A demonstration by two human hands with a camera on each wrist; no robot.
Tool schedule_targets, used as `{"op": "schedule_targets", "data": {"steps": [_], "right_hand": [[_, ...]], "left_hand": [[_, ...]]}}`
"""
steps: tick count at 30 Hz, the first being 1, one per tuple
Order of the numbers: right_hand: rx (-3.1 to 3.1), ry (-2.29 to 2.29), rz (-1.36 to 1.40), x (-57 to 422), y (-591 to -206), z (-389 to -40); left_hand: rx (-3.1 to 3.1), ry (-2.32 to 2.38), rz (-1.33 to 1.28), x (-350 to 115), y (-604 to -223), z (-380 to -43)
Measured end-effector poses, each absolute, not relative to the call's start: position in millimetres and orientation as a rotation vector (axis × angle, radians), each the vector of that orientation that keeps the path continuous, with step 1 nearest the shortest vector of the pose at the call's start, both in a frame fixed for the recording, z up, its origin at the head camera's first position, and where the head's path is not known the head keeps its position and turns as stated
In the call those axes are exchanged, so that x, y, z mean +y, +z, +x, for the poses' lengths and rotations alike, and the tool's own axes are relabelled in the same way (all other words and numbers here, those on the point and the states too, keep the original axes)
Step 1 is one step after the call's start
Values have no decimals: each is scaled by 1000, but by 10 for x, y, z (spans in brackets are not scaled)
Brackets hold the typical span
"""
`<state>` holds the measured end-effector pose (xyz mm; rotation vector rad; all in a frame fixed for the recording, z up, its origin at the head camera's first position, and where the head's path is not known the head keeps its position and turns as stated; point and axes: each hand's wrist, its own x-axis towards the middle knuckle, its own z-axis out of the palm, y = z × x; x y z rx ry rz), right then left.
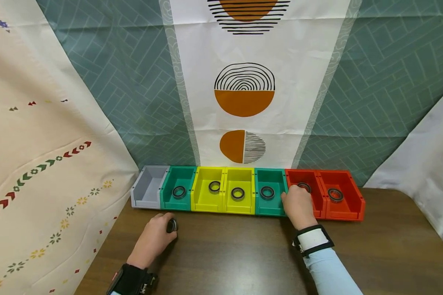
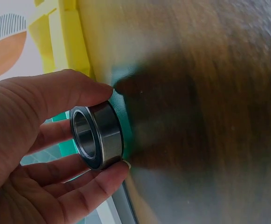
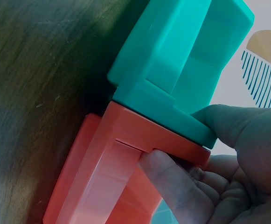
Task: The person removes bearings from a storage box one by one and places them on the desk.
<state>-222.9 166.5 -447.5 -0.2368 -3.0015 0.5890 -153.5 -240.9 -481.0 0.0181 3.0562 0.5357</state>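
Observation:
Near the table's left side, my left hand point(image 1: 155, 235) holds a ball bearing point(image 2: 109, 133) between thumb and fingers. The bearing is a dark-rimmed steel ring, tilted on edge just above the wood, in front of the grey bin point(image 1: 145, 205). My right hand point(image 1: 299, 207) is at the row of bins, pinching the adjoining walls of the right green bin point(image 3: 172, 112) and the red bin point(image 3: 135, 135) beside it. Its thumb is on the green side and a finger on the red side. Part of a bearing point(image 1: 308, 187) shows behind this hand in that red bin.
One bearing lies in each of the left green bin point(image 1: 175, 207), the two yellow bins point(image 1: 206, 207) point(image 1: 238, 209), the right green bin and the far-right red bin point(image 1: 343, 215). The row stands on a brown wooden table point(image 1: 225, 254), against a patterned cloth point(image 1: 243, 151).

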Motion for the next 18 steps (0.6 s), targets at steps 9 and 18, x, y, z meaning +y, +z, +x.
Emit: {"op": "schedule_targets", "data": {"steps": [9,18], "right_hand": [[-3015,627,-258,1647,-4482,-2239],[-3016,629,-265,1672,-4485,-2233]], "left_hand": [[3047,516,14,-2469,-4835,-1555],[3030,482,20,-2440,-4848,-1580]]}}
